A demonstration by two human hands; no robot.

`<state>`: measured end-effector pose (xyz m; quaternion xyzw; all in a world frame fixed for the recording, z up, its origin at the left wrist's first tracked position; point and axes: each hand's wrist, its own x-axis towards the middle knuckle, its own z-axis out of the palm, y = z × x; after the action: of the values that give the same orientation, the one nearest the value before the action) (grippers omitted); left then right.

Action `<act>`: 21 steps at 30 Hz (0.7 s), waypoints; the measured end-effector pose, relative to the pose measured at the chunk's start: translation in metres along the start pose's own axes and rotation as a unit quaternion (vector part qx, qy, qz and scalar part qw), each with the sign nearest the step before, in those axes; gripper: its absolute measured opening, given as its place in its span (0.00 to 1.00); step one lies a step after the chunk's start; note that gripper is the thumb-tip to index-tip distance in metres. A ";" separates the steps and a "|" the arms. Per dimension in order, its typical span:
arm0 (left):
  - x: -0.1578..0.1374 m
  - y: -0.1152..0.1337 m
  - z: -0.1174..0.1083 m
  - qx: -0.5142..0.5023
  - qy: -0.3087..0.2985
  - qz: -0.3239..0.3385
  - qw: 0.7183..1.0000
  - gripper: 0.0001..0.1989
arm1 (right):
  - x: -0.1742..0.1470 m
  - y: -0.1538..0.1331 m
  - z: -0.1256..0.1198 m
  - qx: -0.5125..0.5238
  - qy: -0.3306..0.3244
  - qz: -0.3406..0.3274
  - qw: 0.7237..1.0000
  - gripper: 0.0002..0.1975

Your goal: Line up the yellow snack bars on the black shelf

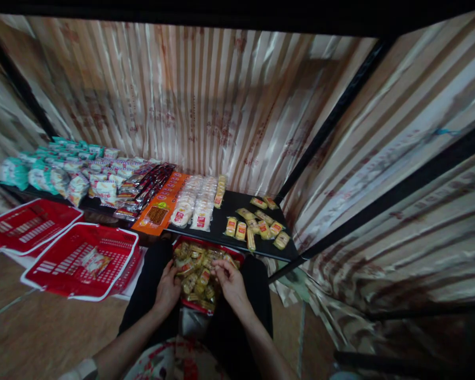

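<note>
Striped curtain [190,105] hung behind a black shelf [235,201]. Remotely, I saw a red basket [196,306] between the knees [257,279], full of small snack packs [196,277]. Left hand [169,287] at its left side, fingers loosely bent; right hand [231,285] over packs, fingertips narrow. Holding any? Couldn't tell.
</note>
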<state>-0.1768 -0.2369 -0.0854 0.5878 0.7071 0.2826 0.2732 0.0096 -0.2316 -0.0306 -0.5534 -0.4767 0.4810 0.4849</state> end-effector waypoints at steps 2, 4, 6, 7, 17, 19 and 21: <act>0.001 0.006 0.005 0.000 -0.016 0.004 1.000 0.18 | -0.004 0.006 -0.007 -0.003 0.009 0.002 1.000 0.17; 0.000 0.012 0.012 -0.009 -0.020 0.008 1.000 0.18 | -0.007 0.012 -0.016 -0.008 0.021 0.002 1.000 0.17; -0.001 0.015 0.017 -0.023 -0.016 0.009 1.000 0.18 | -0.010 0.018 -0.025 -0.013 0.028 0.003 1.000 0.16; -0.001 0.015 0.019 -0.030 -0.014 0.008 0.999 0.18 | -0.011 0.021 -0.028 -0.016 0.031 0.004 0.999 0.16; 0.012 0.032 0.027 -0.084 -0.023 0.022 0.996 0.16 | 0.005 0.030 -0.057 -0.145 0.120 -0.051 0.981 0.18; 0.013 0.042 0.032 -0.099 -0.029 0.036 0.994 0.16 | 0.016 0.020 -0.070 -0.244 0.176 -0.084 0.950 0.18; 0.012 0.050 0.039 -0.113 -0.040 0.042 0.992 0.15 | 0.031 0.009 -0.081 -0.319 0.223 -0.093 0.916 0.19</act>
<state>-0.1169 -0.2144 -0.0776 0.5933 0.6339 0.3479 0.3538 0.0938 -0.2082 -0.0367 -0.7248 -0.5336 0.1202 0.4189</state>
